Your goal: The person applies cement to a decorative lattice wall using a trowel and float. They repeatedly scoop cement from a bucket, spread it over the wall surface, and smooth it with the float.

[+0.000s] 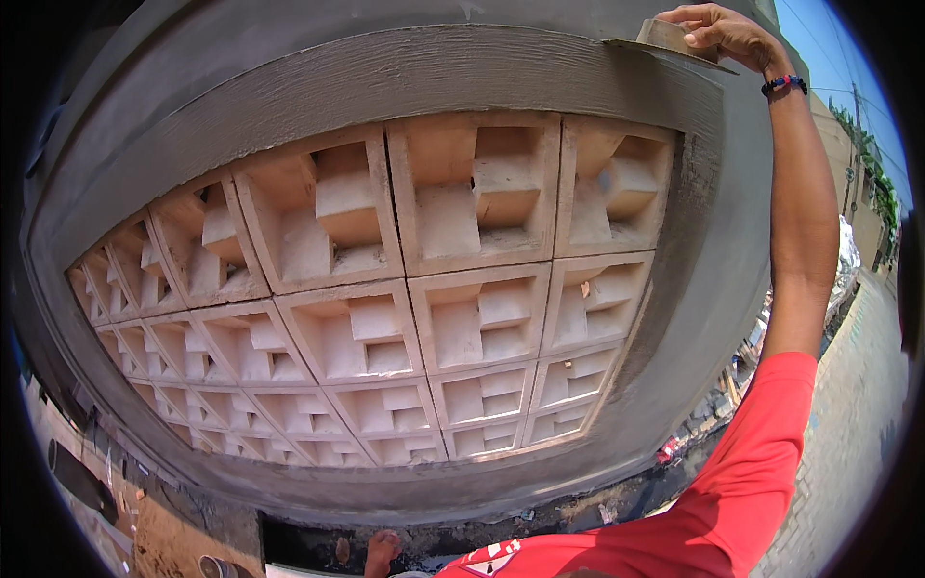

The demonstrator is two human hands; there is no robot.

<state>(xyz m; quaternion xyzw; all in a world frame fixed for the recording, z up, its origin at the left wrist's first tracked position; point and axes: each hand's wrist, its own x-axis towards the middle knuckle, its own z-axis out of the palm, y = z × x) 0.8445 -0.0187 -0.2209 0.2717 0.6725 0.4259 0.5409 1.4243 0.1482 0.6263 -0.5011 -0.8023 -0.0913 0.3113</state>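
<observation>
High at the upper right, my right hand (718,37) grips a flat steel plastering trowel (650,50), its blade against the wet grey plaster band (462,72) above a wall of breeze blocks. The pale square blocks (438,308) sit in rows, each with a stepped hollow, framed by grey render. Low at the bottom centre, my left hand (383,549) has its fingers curled; what they hold, if anything, is too small to make out.
A dark wet drain (453,539) runs along the wall's foot. At lower left are a dirt-covered ledge (169,539) and a bucket (217,568). Rubble (718,409) lies along the right, beside a paved lane (858,405) with overhead wires and greenery beyond.
</observation>
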